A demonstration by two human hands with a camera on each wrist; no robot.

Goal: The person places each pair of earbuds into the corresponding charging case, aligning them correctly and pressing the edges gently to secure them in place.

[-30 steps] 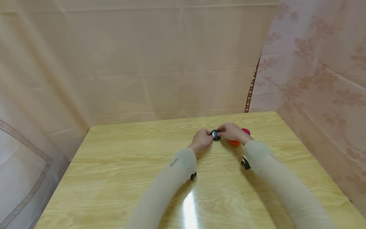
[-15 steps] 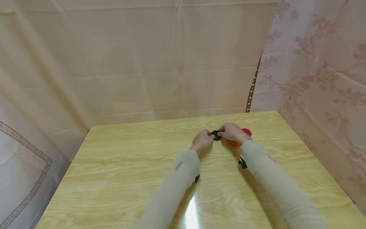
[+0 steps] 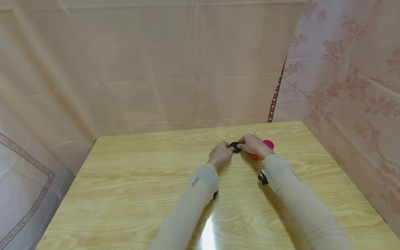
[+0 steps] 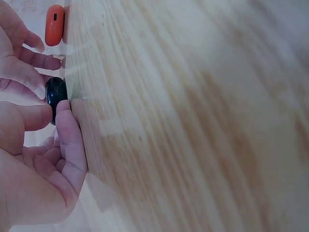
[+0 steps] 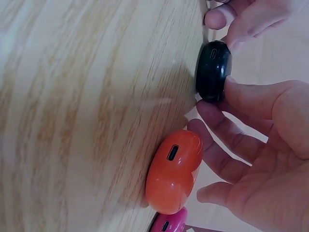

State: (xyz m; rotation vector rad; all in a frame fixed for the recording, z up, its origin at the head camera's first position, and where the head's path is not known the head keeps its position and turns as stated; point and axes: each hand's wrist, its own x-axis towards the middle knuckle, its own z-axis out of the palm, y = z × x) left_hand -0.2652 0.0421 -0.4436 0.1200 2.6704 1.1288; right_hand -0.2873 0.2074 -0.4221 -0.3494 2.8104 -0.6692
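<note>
A small, glossy black earbud charging case (image 3: pixel 235 147) with a charging port in its side lies toward the far side of the table, between both hands. My left hand (image 3: pixel 220 152) pinches its left edge, thumb on top and a fingertip low at its side, as the left wrist view shows. From the other side my right hand (image 3: pixel 253 144) pinches it between thumb and fingers. Beside the right hand's fingers sits an orange case (image 5: pixel 174 179) of similar rounded shape, partly hidden under that hand in the head view. A magenta case (image 3: pixel 268 144) stands just beyond the orange one.
The wooden table (image 3: pixel 140 180) has its far edge close behind the hands, with a beige curtain (image 3: pixel 187 69) hanging past it. A flowered curtain (image 3: pixel 353 86) runs along the right side. Black wrist gear (image 3: pixel 263 178) shows under the right sleeve.
The bright reflection on the black case's top has faded. The left forearm has shifted slightly right, and the right forearm slightly left; both hands keep their hold on the case.
</note>
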